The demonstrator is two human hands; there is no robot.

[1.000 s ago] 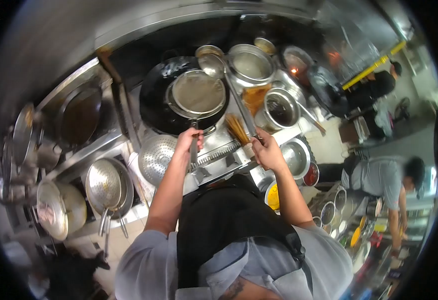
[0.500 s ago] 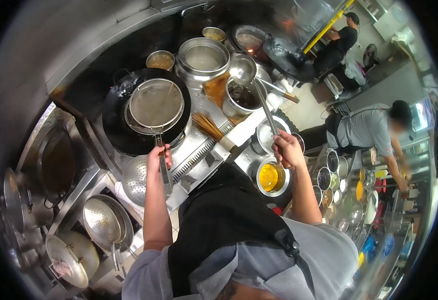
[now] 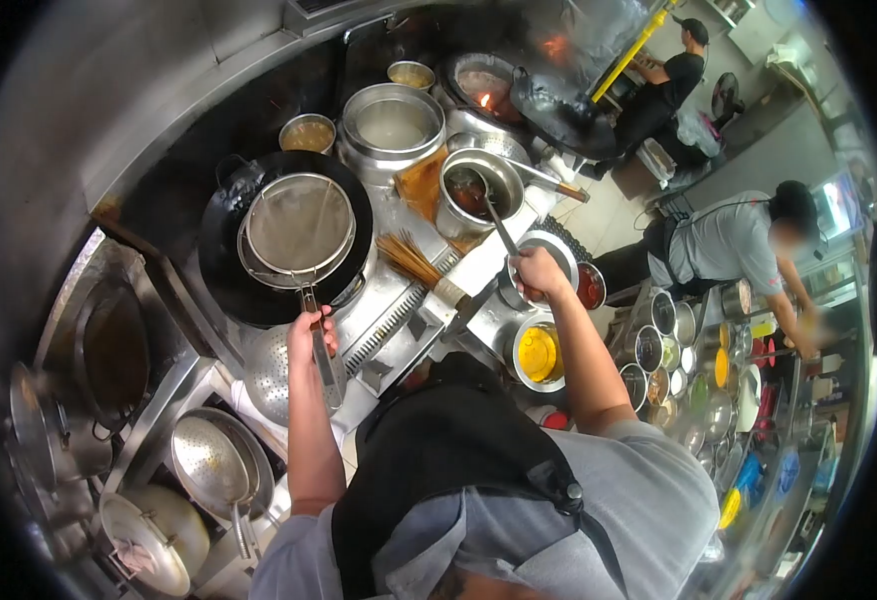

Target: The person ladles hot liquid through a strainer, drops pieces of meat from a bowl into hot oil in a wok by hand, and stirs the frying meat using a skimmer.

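Note:
My left hand is closed round the handle of a round fine-mesh strainer, which lies over a large black wok. My right hand grips the handle of a ladle. The ladle's bowl is down inside a steel pot of dark reddish-brown liquid, and part of it is hidden there. Between my hands a bamboo wok brush lies on the steel counter. Below my right hand stands a pot of yellow liquid.
A large pot of cloudy liquid and two small bowls stand at the back. Flame shows at a burner beyond. Perforated skimmers lie at lower left. Many seasoning containers fill the right, where one person works; another stands farther back.
My right hand has lowered the ladle, and its bowl has gone from above the pot down into the dark liquid. My left hand still holds the strainer over the wok.

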